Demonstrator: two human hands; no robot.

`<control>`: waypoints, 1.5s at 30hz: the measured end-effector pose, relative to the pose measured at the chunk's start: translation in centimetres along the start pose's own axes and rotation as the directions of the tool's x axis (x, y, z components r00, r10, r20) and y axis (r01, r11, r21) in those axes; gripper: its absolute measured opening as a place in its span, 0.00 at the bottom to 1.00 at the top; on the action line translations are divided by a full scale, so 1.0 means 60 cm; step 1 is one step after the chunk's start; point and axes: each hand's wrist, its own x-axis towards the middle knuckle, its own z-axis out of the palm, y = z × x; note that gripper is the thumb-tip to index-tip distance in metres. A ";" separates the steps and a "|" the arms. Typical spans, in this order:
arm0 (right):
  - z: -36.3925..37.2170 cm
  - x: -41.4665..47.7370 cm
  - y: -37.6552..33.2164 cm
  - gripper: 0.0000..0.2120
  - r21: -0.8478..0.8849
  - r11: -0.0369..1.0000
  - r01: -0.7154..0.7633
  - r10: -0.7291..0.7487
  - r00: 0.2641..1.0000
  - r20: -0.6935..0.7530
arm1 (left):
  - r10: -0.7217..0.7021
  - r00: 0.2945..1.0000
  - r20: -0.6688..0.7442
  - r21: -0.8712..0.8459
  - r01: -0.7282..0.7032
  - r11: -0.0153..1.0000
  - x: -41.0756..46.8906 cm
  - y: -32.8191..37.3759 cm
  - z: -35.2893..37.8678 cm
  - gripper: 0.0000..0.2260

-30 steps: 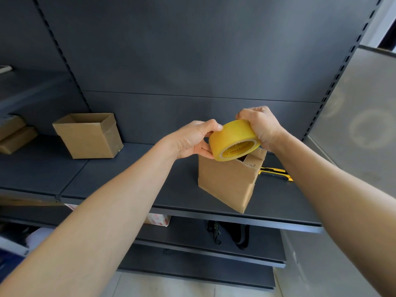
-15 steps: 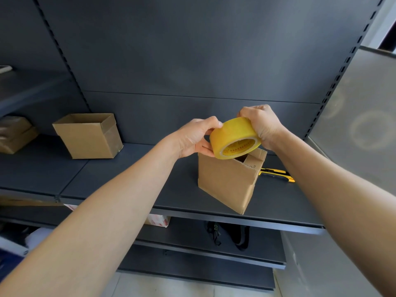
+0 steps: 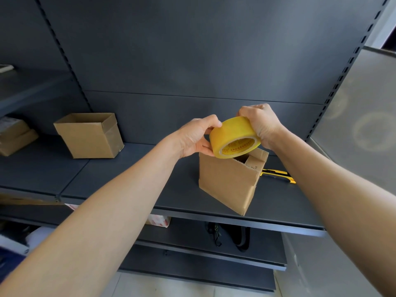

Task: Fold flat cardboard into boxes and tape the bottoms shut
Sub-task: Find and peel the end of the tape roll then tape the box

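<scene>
Cardboard box stands on the shelf, flaps unsealed, right beneath the tape roll. The right hand curls round the roll and the left hand pinches its rim. Little has shifted in the last second. No strip is free, so I'd say taping hasn't begun.

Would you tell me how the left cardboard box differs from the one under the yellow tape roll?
The left brown cardboard box stands wide open; the right brown cardboard box has flaps partly folded over its top. The left one sits further back; the right one stands near the front edge, beneath the yellow tape roll. Both rest on the same dark shelf.
</scene>
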 end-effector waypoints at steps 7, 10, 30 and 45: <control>0.014 -0.002 -0.006 0.05 0.001 1.000 0.021 -0.021 0.999 -0.040 | 0.041 0.995 -0.094 0.045 -0.037 0.998 0.001 0.001 0.003 0.06; 0.016 -0.001 -0.013 0.03 -0.036 0.998 0.060 -0.063 0.994 -0.088 | 0.051 0.989 -0.137 0.053 -0.044 0.998 0.002 -0.004 -0.003 0.09; 0.046 -0.004 0.004 0.17 -0.409 0.861 0.303 -0.391 0.908 -0.151 | -0.119 0.930 -0.347 0.103 0.164 0.981 0.001 0.023 -0.011 0.02; 0.048 -0.002 0.017 0.20 -0.243 0.947 0.209 -0.264 0.938 -0.222 | -0.123 0.917 -0.380 0.091 0.169 0.981 0.010 0.021 -0.002 0.03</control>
